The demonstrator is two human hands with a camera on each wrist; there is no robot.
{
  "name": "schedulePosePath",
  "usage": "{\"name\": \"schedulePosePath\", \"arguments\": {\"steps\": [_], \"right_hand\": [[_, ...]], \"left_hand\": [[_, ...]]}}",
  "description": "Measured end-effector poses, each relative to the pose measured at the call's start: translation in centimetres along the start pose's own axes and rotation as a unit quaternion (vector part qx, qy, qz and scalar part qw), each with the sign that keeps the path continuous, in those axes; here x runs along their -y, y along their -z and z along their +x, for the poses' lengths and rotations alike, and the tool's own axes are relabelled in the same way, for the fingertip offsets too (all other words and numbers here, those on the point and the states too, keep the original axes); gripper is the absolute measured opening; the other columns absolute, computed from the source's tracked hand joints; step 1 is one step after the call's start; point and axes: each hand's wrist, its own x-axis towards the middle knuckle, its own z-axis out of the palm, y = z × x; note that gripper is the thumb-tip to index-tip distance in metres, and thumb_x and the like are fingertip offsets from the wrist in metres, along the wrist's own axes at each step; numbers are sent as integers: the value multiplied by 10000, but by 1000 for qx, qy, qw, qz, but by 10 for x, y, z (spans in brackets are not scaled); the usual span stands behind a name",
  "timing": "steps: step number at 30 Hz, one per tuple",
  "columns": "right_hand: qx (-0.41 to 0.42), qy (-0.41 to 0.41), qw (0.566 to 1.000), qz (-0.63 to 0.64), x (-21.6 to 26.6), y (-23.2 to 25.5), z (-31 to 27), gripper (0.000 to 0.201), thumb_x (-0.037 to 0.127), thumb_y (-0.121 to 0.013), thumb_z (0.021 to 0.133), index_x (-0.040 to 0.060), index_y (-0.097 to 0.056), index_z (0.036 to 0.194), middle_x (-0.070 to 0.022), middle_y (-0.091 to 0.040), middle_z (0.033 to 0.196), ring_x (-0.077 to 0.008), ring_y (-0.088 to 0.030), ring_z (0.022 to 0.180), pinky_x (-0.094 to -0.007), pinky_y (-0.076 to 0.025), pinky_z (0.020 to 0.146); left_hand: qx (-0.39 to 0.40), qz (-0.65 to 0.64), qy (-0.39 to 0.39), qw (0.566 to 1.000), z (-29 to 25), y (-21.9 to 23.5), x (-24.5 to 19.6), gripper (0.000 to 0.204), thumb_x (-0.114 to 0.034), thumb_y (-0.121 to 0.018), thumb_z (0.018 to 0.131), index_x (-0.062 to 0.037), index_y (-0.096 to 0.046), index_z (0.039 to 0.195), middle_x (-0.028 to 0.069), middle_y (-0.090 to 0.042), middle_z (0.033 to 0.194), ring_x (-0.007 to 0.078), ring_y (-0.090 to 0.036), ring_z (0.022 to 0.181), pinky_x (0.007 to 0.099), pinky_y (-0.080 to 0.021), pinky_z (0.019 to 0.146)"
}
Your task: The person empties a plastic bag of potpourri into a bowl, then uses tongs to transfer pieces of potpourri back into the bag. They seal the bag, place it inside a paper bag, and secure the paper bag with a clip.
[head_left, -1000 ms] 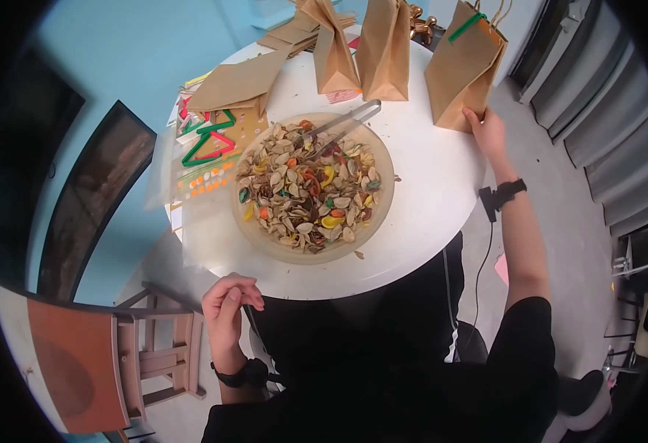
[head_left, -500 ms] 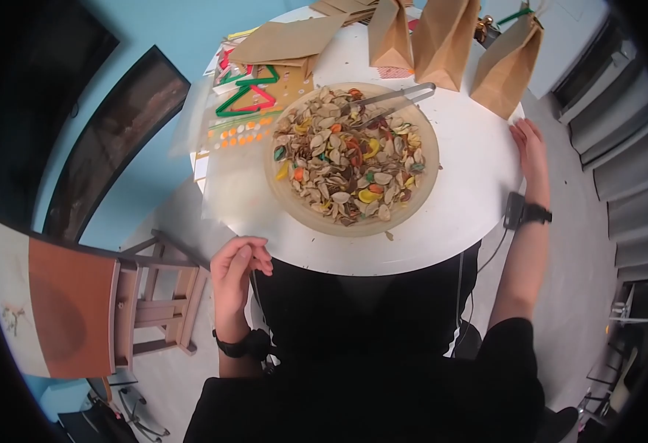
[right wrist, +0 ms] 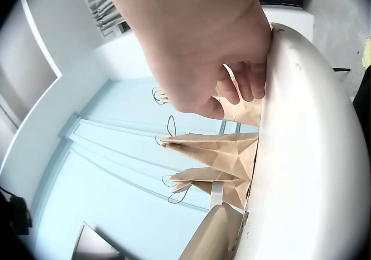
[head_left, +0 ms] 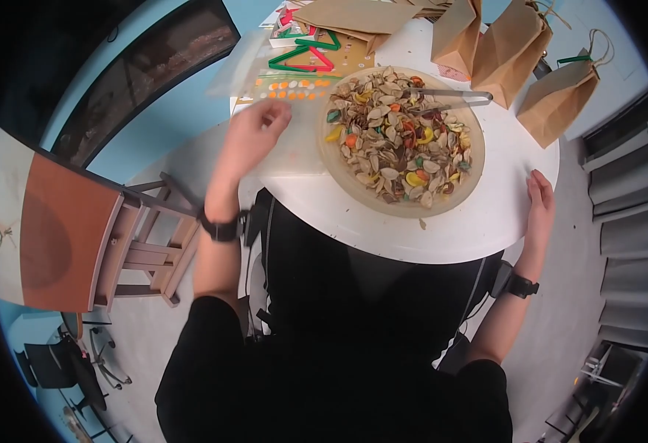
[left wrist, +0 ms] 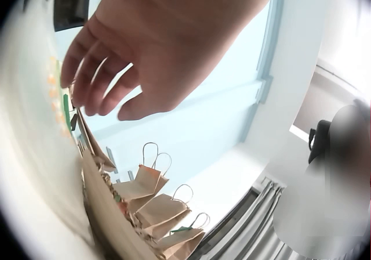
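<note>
The clear plastic bag with orange and white dots lies on the left part of the white table, its green zip line turned away from the person. Just beside it, on its near side, is the left hand; whether the fingers touch the plastic, one cannot tell. These fingers are loosely bent and hold nothing. The right hand is well apart from this bag, at the right edge of the table; its fingers are slightly bent, rest against the edge and also hold nothing.

Between the two hands stands the wide bowl, filled with dried petals and some yellow, orange and green pieces. Metal tongs lie in it, with the handle end passing over the rim. The bowl is so in the way between the right hand and the plastic bag.

Beyond the plastic bag are green and red strips and a stack of flat paper bags. Behind the bowl and to its right, three paper bags stand upright; the rightmost one carries a green clip near its top.
</note>
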Motion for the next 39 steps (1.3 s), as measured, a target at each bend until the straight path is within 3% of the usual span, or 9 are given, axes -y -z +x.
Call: {"name": "schedulePosePath", "arguments": {"steps": [2, 6, 11, 17, 20, 26, 39], "right_hand": [[-9, 0, 1000, -19, 2, -1, 0, 305, 171, -584, 960, -18, -607, 1198, -89, -634, 1160, -157, -551, 1101, -256, -381, 994], [-15, 9, 998, -56, 2, -1, -1, 280, 174, -574, 966, -10, -630, 1169, -73, -647, 1116, -143, -553, 1069, -246, -387, 969], [-5, 12, 999, -40, 5, -3, -5, 273, 182, -566, 973, -16, -640, 1145, -61, -652, 1088, -131, -564, 1025, -241, -396, 951], [-8, 25, 999, -25, 7, -5, -9, 255, 177, -566, 972, -15, -654, 1115, -62, -662, 1078, -124, -573, 1020, -243, -406, 943], [-20, 17, 998, -55, 11, -5, -12, 244, 176, -569, 971, -12, -663, 1096, -56, -669, 1080, -126, -580, 1021, -247, -413, 938], [-13, 34, 999, -31, 2, -3, -10, 234, 173, -552, 979, -22, -657, 1055, -63, -670, 1122, -132, -578, 1067, -251, -391, 984], [-20, 52, 998, -26, -4, -5, -9, 222, 160, -565, 971, -20, -666, 1052, -76, -679, 1106, -142, -595, 1046, -267, -417, 962]], "left_hand": [[30, 55, 16, 998, 36, -1, 4, 312, -226, -616, 884, -45, -657, 1135, 165, -709, 933, 287, -690, 853, 383, -528, 786], [73, 176, 12, 982, 96, -21, 22, 347, -217, -612, 851, -74, -641, 1167, 184, -700, 1005, 336, -671, 941, 426, -525, 813], [99, 254, 35, 961, 108, -47, 33, 246, -184, -611, 836, -92, -641, 1063, 197, -684, 987, 367, -647, 952, 452, -518, 803], [50, 163, -32, 985, 101, -52, 49, 204, -139, -617, 849, -105, -563, 1043, 201, -676, 931, 381, -643, 927, 481, -504, 767], [88, 194, -19, 977, 107, -53, 52, 236, -143, -620, 854, -110, -544, 1076, 209, -674, 940, 394, -638, 927, 482, -500, 778], [80, 170, -6, 982, 108, -56, 57, 284, -140, -626, 853, -116, -525, 1118, 215, -670, 961, 415, -631, 933, 487, -488, 798], [76, 162, 2, 984, 109, -59, 65, 286, -134, -623, 845, -130, -527, 1114, 198, -675, 949, 400, -635, 920, 476, -491, 784]]}}
